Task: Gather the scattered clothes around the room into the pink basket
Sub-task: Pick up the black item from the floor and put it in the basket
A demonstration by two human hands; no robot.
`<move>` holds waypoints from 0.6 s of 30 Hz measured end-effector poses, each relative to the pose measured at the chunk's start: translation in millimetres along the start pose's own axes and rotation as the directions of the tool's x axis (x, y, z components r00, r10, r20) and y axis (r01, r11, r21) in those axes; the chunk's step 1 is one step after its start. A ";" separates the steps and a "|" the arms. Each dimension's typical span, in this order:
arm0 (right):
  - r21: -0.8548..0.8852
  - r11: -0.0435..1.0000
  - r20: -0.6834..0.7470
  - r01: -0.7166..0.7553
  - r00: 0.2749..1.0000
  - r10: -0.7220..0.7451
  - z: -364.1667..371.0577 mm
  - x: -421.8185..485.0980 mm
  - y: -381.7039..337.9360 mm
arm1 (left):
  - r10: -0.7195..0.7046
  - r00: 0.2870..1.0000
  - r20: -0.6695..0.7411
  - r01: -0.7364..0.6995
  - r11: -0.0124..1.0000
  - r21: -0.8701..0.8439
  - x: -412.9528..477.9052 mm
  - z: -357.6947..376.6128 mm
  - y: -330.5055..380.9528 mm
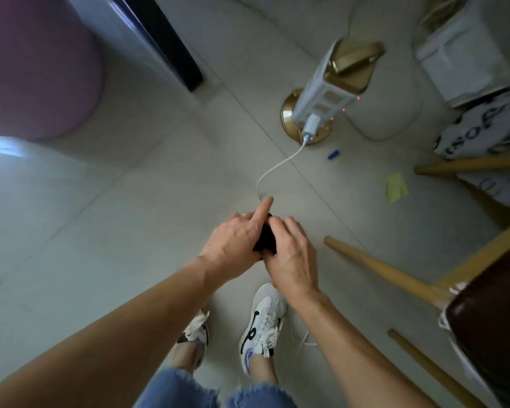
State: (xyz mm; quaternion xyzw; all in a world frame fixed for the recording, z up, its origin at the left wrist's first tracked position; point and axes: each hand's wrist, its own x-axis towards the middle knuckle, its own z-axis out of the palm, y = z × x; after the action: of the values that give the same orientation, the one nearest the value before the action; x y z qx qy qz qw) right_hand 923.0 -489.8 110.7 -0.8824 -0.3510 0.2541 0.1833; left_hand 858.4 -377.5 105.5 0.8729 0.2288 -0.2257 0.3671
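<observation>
Blurry pinkish round shape (36, 69) upper left, maybe the basket, can't tell. Left hand (233, 242) and right hand (292, 257), each grip curled round bunched black cloth (265, 240) mid-air. Could easily snag white cable (280, 164) near feet, trip, drop cloth.

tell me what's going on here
A person stands on the tiled floor, gripping a small black bundle, probably a piece of clothing, between the left hand and the right hand. The left forefinger sticks out straight. A pinkish round shape at top left may be the basket; the bundle is nowhere near it.
</observation>
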 end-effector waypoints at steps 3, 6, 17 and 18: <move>0.098 0.994 -0.009 0.049 0.999 -0.049 -38.4 5.0 -59.8 | -0.061 0.991 -0.122 0.055 0.997 -0.048 -44.3 -59.7 -0.3; 0.122 0.983 0.005 0.134 0.991 -0.136 -76.6 1.3 -124.6 | -0.056 0.948 -0.313 0.028 0.995 -0.095 -102.1 -121.6 3.6; 0.340 0.828 -0.126 0.446 0.894 -0.430 -190.4 47.8 -427.0 | -0.219 0.526 -0.822 0.081 0.975 -0.208 -270.1 -376.9 -43.4; 0.332 0.816 -0.158 0.473 0.881 -0.447 -196.3 56.8 -460.9 | -0.253 0.475 -0.843 0.094 0.967 -0.237 -277.2 -399.2 -55.7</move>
State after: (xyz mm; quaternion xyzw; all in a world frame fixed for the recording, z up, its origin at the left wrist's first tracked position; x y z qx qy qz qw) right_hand 829.2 -161.4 481.6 -0.7310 -0.4941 0.2300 0.4105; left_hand 697.2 -110.4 482.3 0.8076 0.4863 0.2263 0.2451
